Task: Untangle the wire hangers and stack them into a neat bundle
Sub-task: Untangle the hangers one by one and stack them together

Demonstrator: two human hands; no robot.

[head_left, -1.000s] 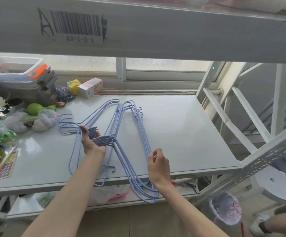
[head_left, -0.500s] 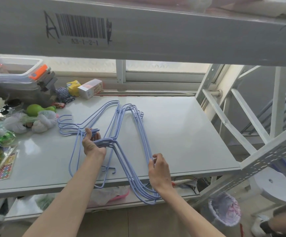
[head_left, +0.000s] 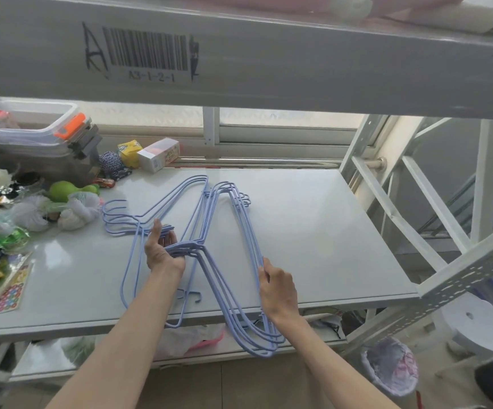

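Note:
Several light-blue wire hangers (head_left: 210, 219) lie tangled on the grey table (head_left: 328, 231). One group fans out to the left with its hooks near the white mesh balls. Another group (head_left: 248, 290) runs from the table's middle down past the front edge. My left hand (head_left: 162, 252) grips the crossing wires where the groups meet. My right hand (head_left: 274, 284) pinches the long straight side of the right group near the front edge. One loose hook (head_left: 190, 295) lies on the table between my forearms.
Clutter fills the table's left: white mesh balls (head_left: 71, 211), a green toy (head_left: 65, 190), sweets packets, a clear storage box (head_left: 30, 134), small cartons (head_left: 158, 154). A shelf beam (head_left: 239, 54) hangs overhead. White rack struts (head_left: 416, 231), a stool and a bin stand at the right.
My right hand slid up the right group's straight side, which shifted slightly. My left hand kept its grip at the crossing.

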